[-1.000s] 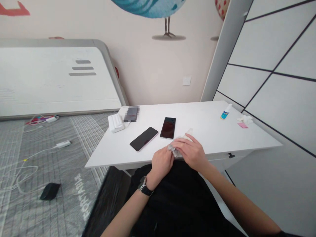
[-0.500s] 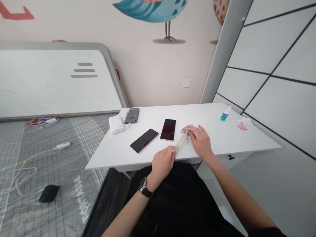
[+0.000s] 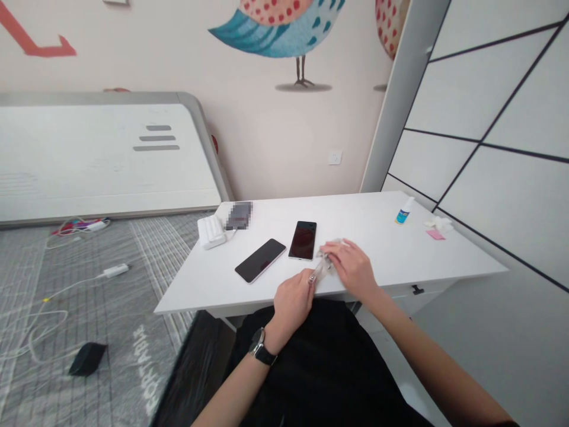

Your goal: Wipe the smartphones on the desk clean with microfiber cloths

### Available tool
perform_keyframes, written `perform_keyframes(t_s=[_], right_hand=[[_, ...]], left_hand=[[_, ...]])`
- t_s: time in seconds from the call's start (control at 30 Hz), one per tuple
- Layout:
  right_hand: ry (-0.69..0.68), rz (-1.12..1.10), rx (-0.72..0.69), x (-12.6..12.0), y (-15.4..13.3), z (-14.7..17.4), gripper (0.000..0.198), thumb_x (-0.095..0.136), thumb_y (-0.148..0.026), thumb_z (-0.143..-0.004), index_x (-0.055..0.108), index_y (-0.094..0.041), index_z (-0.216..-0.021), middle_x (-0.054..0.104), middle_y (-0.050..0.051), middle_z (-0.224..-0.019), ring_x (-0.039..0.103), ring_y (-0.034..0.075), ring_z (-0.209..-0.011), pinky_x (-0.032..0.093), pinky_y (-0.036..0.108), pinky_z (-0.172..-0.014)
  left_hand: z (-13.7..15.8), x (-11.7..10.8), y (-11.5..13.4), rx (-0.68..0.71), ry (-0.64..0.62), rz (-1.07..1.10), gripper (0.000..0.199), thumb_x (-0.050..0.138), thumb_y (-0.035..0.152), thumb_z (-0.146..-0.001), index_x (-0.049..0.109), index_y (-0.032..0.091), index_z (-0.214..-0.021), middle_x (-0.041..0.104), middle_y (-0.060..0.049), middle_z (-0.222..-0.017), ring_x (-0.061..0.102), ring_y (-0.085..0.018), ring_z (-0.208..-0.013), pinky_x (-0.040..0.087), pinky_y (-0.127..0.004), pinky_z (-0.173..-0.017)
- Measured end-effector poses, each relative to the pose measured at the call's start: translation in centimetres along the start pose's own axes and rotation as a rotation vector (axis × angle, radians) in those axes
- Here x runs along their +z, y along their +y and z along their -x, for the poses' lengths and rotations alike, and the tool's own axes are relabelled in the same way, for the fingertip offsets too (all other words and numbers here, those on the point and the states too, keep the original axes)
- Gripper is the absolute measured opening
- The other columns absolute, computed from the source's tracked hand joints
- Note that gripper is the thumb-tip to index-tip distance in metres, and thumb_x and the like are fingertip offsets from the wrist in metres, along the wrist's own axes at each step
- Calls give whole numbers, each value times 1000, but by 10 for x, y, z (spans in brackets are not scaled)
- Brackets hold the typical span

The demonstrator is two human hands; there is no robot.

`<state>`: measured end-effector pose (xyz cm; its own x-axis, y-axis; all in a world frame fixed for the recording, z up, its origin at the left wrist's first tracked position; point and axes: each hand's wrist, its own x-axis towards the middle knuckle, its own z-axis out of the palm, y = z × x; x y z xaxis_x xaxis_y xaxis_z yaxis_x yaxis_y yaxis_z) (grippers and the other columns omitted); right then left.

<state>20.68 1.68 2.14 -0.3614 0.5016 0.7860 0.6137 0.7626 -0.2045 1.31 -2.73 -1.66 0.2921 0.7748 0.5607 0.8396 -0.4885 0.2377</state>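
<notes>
My left hand [image 3: 294, 299], with a watch on its wrist, is closed on the near end of a see-through strip that looks like a clear phone case [image 3: 320, 270], held edge-on above the table's front. My right hand [image 3: 353, 267] has its fingers closed over the case's far part, with a pale crumpled wipe [image 3: 320, 254] pressed against it. Part of the case is hidden under the fingers. Beyond lie a dark phone [image 3: 303, 240] and, to its left, a second black phone [image 3: 261, 260], both flat with screens up.
On the white table [image 3: 355, 216] a small bottle [image 3: 403, 212] lies or leans at the far right, near a pink slip [image 3: 435, 235] and crumpled white tissue [image 3: 440, 223]. A white power bank or charger [image 3: 211, 232] stands at the left edge beside a blurred-out item [image 3: 240, 215].
My right hand has slid with the wipe along the clear case toward my left hand. My left hand keeps its grip. The view has tilted slightly upward.
</notes>
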Motion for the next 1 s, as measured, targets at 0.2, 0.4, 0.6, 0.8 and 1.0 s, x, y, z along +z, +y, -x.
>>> perform_keyframes(t_s=[0.2,0.4,0.6,0.8,1.0], right_hand=[[36,-123,-112,-6,-35,-2,28,53,-11,-101,62,-22,-125,77,4,-120,71,18,-111,54,36,-101],[41,-155,175,7,-20,1,24,49,-17,-102,65,-24,-118,78,4,-109,75,19,-95,59,31,-86],[270,-319,457,7,-18,0,19,53,-17,-98,63,-24,-113,78,6,-105,76,20,-97,62,29,-77],[344,-228,137,-19,-41,-19,29,54,-9,-99,63,-25,-121,76,7,-122,70,20,-118,59,39,-101],[140,-64,-266,-25,-51,-27,34,57,-3,-96,61,-21,-126,73,7,-130,63,20,-130,52,40,-111]], left_hand=[[-7,-25,2,-83,213,213,17,45,24,-104,56,20,-91,61,-2,-82,59,-17,-76,45,-27,-69],[-26,-40,14,-124,374,604,8,59,27,-100,60,20,-97,67,-4,-98,65,-16,-95,52,-29,-89],[-20,-12,9,-154,113,628,30,55,23,-100,59,24,-129,69,-8,-132,69,-19,-116,56,-30,-92],[-25,-8,5,-112,47,310,30,44,22,-104,67,23,-124,79,-6,-107,75,-19,-90,52,-26,-76],[-28,-5,5,-100,38,223,31,43,14,-98,70,17,-82,72,-7,-70,67,-18,-61,44,-26,-59]])
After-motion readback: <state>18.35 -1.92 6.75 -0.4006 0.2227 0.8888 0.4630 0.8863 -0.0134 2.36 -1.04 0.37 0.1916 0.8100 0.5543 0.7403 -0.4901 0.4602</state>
